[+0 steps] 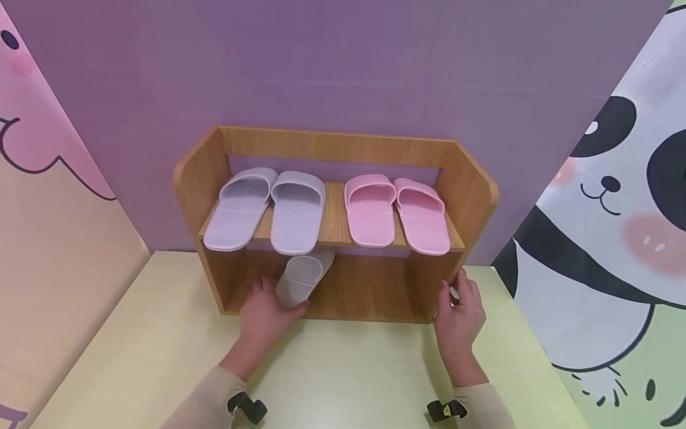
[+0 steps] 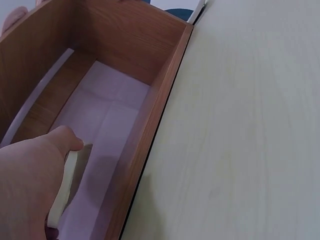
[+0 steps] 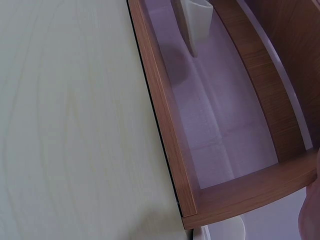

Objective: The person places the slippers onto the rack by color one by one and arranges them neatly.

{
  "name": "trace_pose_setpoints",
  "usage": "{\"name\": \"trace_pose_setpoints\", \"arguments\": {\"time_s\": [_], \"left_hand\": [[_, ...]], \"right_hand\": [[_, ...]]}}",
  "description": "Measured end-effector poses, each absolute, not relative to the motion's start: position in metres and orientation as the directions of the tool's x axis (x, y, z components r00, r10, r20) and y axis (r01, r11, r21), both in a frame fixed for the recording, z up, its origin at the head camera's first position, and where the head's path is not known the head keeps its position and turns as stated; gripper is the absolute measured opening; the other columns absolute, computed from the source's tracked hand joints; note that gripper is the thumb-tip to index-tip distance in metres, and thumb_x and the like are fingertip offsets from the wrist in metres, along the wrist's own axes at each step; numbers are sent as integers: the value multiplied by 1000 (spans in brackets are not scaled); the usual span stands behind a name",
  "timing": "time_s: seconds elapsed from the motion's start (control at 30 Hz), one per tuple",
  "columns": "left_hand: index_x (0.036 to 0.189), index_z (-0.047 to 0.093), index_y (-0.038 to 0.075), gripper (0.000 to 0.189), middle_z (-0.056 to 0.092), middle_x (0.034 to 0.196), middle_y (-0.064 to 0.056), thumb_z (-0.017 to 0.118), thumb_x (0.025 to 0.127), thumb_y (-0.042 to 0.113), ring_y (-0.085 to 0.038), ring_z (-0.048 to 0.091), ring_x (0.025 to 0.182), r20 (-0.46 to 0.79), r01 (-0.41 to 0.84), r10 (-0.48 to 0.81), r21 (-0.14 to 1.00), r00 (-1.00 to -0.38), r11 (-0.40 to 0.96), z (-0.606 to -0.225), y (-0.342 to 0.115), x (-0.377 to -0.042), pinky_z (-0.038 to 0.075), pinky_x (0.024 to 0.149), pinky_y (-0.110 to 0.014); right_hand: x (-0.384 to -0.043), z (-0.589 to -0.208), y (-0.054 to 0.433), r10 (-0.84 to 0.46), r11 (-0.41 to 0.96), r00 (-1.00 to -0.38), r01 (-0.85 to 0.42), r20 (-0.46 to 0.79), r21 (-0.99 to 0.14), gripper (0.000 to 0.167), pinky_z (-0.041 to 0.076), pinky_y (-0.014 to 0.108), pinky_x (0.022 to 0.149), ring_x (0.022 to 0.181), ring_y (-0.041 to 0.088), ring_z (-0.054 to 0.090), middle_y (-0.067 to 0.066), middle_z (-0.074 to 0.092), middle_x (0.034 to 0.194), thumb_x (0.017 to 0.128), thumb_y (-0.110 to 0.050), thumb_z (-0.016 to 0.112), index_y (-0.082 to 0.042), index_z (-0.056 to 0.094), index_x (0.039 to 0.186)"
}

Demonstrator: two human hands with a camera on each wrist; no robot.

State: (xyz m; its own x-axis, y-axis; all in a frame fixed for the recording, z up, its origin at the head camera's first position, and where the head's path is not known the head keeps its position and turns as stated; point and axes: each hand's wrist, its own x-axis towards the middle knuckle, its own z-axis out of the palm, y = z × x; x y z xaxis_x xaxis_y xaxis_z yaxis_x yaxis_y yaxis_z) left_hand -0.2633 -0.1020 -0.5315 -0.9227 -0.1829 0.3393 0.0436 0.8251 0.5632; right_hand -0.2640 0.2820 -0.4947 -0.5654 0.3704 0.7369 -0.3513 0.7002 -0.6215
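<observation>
A small wooden shoe rack (image 1: 343, 239) with two levels stands against the purple wall. My left hand (image 1: 266, 316) grips a pale greyish-white slipper (image 1: 303, 273) at the lower level, toe strap up and heel toward me. From the left wrist, the hand (image 2: 35, 185) shows its thumb over the pale edge of the slipper (image 2: 64, 192). At the other end, my right hand (image 1: 460, 313) holds the front edge of the rack's right side panel, thumb along the edge and fingers on the outer side. Only part of this hand (image 3: 310, 210) shows in the right wrist view.
On the upper shelf sit a pair of lilac slippers (image 1: 297, 214) at left and a pair of pink slippers (image 1: 371, 211) at right. The rack stands on a pale wood table (image 1: 343, 375). A panda-print wall panel (image 1: 605, 238) rises at right, a pink cartoon one (image 1: 48, 113) at left.
</observation>
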Motion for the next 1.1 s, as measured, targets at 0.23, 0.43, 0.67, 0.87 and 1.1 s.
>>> {"name": "trace_pose_setpoints", "arguments": {"time_s": [0.23, 0.43, 0.67, 0.87, 1.1], "left_hand": [[127, 56, -2, 93, 58, 113, -17, 93, 74, 65, -38, 68, 96, 334, 44, -183, 572, -924, 819, -536, -94, -267, 61, 71, -54], [132, 54, -3, 97, 58, 116, -19, 92, 75, 66, -40, 68, 99, 312, 18, -194, 566, -930, 824, -539, -89, -269, 63, 75, -56], [135, 53, -6, 101, 59, 116, -22, 94, 74, 63, -43, 68, 102, 284, -7, -205, 569, -937, 822, -541, -85, -269, 63, 78, -59], [134, 52, -9, 102, 57, 115, -24, 93, 74, 63, -44, 66, 103, 270, -29, -207, 542, -940, 840, -547, -81, -273, 62, 79, -58], [133, 49, -12, 102, 55, 114, -28, 92, 76, 62, -48, 63, 104, 252, -40, -188, 494, -949, 868, -546, -75, -270, 62, 85, -57]], "right_hand": [[-264, -498, 283, 369, 706, -573, -339, 732, -622, 37, 46, 2, 86, 105, 33, 76, 20, 71, 111, 106, -3, 71, -7, 73, 142], [-264, -499, 283, 371, 713, -573, -329, 731, -619, 36, 45, 1, 86, 105, 33, 77, 20, 71, 111, 106, -5, 72, -6, 73, 142], [-264, -498, 283, 371, 705, -561, -348, 740, -617, 36, 47, 3, 85, 103, 34, 77, 19, 72, 110, 104, -1, 72, -6, 74, 140], [-264, -498, 282, 372, 711, -569, -334, 734, -619, 37, 47, 2, 86, 104, 33, 77, 19, 72, 111, 105, -3, 72, -8, 73, 142], [-265, -499, 283, 373, 711, -576, -326, 728, -622, 38, 46, 2, 86, 106, 32, 76, 20, 71, 113, 106, -6, 73, -9, 72, 144]]}}
